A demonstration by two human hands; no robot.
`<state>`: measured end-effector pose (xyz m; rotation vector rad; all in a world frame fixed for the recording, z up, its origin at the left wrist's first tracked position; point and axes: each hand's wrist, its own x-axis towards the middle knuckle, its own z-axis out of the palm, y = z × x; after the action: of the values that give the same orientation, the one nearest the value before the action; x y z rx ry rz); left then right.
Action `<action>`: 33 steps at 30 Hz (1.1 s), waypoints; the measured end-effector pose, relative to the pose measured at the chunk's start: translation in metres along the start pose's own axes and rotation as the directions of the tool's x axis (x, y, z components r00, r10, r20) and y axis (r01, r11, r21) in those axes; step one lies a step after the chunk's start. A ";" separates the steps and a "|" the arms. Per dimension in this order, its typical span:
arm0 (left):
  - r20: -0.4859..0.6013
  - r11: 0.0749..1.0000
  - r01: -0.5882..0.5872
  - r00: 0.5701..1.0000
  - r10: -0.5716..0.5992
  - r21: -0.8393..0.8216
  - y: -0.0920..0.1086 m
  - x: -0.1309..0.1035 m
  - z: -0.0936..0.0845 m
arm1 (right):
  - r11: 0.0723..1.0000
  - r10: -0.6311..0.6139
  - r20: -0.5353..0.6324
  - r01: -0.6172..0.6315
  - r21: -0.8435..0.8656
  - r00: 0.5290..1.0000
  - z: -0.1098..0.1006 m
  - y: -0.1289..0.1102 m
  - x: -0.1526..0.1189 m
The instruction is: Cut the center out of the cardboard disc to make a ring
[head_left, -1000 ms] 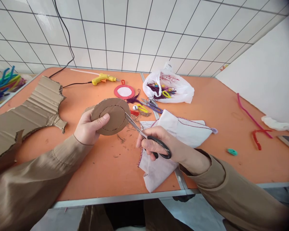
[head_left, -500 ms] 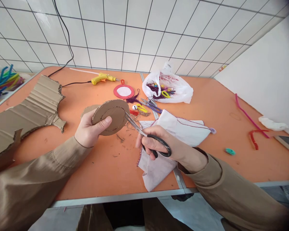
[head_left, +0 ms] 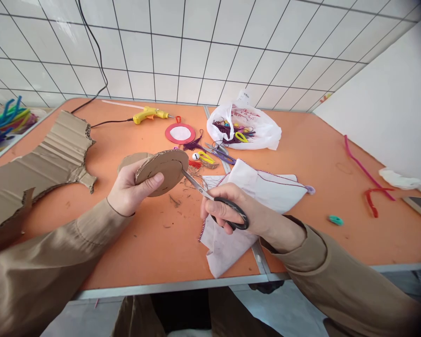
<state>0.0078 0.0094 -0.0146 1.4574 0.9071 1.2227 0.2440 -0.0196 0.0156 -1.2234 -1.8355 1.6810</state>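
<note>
Thumb on top, my left hand (head_left: 131, 185) grips a round cardboard disc (head_left: 168, 171) that bears a dark curved line inside its rim. Another piece of cardboard (head_left: 136, 158) shows behind that hand. My right hand (head_left: 231, 206) has its fingers through the black handles of a pair of scissors (head_left: 198, 185). The scissor blades meet the disc's right edge near the curved line; their far tips are hidden by the cardboard. Beneath the right hand lies a white cloth with purple stitched edges (head_left: 266, 192).
A large cut cardboard sheet (head_left: 49, 159) lies at left. Behind are a yellow glue gun (head_left: 149, 114), a red ring with a white centre (head_left: 180, 134), purple-handled scissors (head_left: 222, 154) and a white plastic bag (head_left: 263, 128). Pipe cleaners (head_left: 366, 166) lie at right on the orange table (head_left: 143, 252).
The disc has tilted, so its face looks flatter to me. The scissor blades look more closed, and the right hand's fingers have drawn in closer to the handles.
</note>
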 end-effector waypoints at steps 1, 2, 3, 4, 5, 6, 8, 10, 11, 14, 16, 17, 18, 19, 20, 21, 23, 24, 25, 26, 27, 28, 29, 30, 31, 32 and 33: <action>-0.005 1.000 0.007 1.000 -0.007 -0.004 0.001 0.000 0.000 | 1.000 -0.001 0.001 0.001 0.002 1.000 0.000 0.000 0.000; -0.009 1.000 0.013 1.000 -0.013 -0.008 0.001 -0.001 0.001 | 1.000 -0.002 0.002 0.002 0.006 1.000 0.001 -0.001 -0.001; -0.015 1.000 0.015 1.000 -0.015 -0.011 0.002 -0.001 0.001 | 1.000 -0.001 0.000 0.001 0.012 1.000 0.001 -0.001 -0.001; -0.015 1.000 0.009 1.000 -0.010 -0.008 0.002 -0.001 0.001 | 1.000 0.001 -0.002 -0.001 0.017 1.000 0.001 -0.001 -0.001; -0.007 1.000 0.000 1.000 0.000 0.002 0.001 0.000 0.001 | 1.000 0.005 -0.005 -0.005 0.019 1.000 0.002 -0.001 -0.001; -0.002 1.000 -0.011 1.000 0.011 0.013 0.001 0.000 0.001 | 1.000 0.008 -0.006 -0.008 0.019 1.000 0.002 0.000 -0.001; -0.012 0.999 -0.022 1.000 0.022 0.028 -0.001 0.001 0.000 | 1.000 -0.008 0.008 0.007 0.017 1.000 0.003 0.004 0.001; -0.025 0.998 -0.021 0.999 0.022 0.053 -0.004 0.002 -0.002 | 0.999 -0.036 0.038 0.035 0.011 0.999 0.003 0.007 0.003; -0.033 0.997 -0.018 0.999 0.021 0.073 -0.005 0.002 -0.003 | 0.999 -0.042 0.052 0.041 0.009 0.998 0.003 0.009 0.004; -0.016 0.989 -0.034 0.999 0.037 0.145 -0.006 0.003 -0.006 | 1.000 -0.031 0.066 0.031 0.000 0.997 0.001 0.009 0.003; 0.005 0.982 -0.064 0.998 0.065 0.180 -0.005 0.004 -0.007 | 1.000 -0.028 0.065 0.028 0.006 0.998 -0.001 0.006 0.001; 0.011 0.977 -0.080 0.997 0.079 0.196 -0.003 0.004 -0.006 | 1.000 -0.027 0.066 0.026 0.016 0.997 -0.002 0.005 0.000; 0.017 0.974 -0.091 0.996 0.089 0.210 -0.002 0.004 -0.006 | 0.999 -0.023 0.067 0.021 0.030 0.997 -0.002 0.003 0.000; 0.019 0.970 -0.097 0.995 0.095 0.222 0.000 0.003 -0.005 | 0.999 -0.016 0.069 0.013 0.044 0.997 -0.003 0.002 -0.001; 0.021 0.968 -0.098 0.995 0.096 0.232 0.002 0.003 -0.004 | 0.998 -0.007 0.067 0.004 0.055 0.998 -0.003 0.002 -0.001; 0.025 0.965 -0.098 0.995 0.095 0.242 0.003 0.003 -0.003 | 0.998 0.002 0.066 -0.006 0.061 0.998 -0.003 0.001 -0.001; 0.032 0.961 -0.102 0.995 0.096 0.258 0.006 0.002 -0.001 | 0.998 0.015 0.054 -0.018 0.055 0.998 -0.002 0.001 -0.001; 0.035 0.958 -0.104 0.995 0.099 0.266 0.007 0.001 0.000 | 0.999 0.017 0.045 -0.019 0.050 0.999 -0.001 0.000 -0.001; 0.035 0.956 -0.109 0.994 0.104 0.273 0.007 0.000 0.000 | 0.999 0.016 0.040 -0.018 0.046 0.999 -0.001 0.000 -0.001; 0.036 0.953 -0.116 0.993 0.111 0.278 0.007 -0.001 0.001 | 0.999 0.015 0.034 -0.017 0.042 0.999 0.000 0.000 -0.001; 0.037 0.951 -0.123 0.992 0.117 0.283 0.007 -0.001 0.001 | 0.999 0.014 0.026 -0.015 0.039 1.000 0.000 0.000 -0.001; 0.041 0.949 -0.130 0.992 0.123 0.286 0.006 -0.002 0.001 | 0.999 0.014 0.020 -0.014 0.035 1.000 0.000 0.000 -0.001; 0.044 0.948 -0.137 0.991 0.130 0.287 0.006 -0.002 0.001 | 0.999 0.014 0.015 -0.015 0.032 1.000 0.001 0.000 -0.001; 0.049 0.948 -0.141 0.990 0.133 0.286 0.005 -0.002 0.001 | 1.000 0.015 0.010 -0.015 0.027 1.000 0.001 0.000 -0.001; 0.052 0.948 -0.147 0.989 0.137 0.281 0.005 -0.002 0.001 | 1.000 0.014 0.007 -0.015 0.021 1.000 0.001 0.001 -0.001; 0.048 0.950 -0.149 0.989 0.141 0.276 0.004 -0.001 0.001 | 1.000 0.013 0.004 -0.013 0.016 1.000 0.001 0.002 0.000; 0.048 0.952 -0.143 0.990 0.135 0.271 0.004 -0.001 0.001 | 1.000 0.011 0.004 -0.012 0.013 1.000 0.001 0.004 0.000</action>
<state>0.0085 0.0073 -0.0108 1.7810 0.9980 1.2098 0.2443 -0.0204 0.0119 -1.2287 -1.8206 1.6997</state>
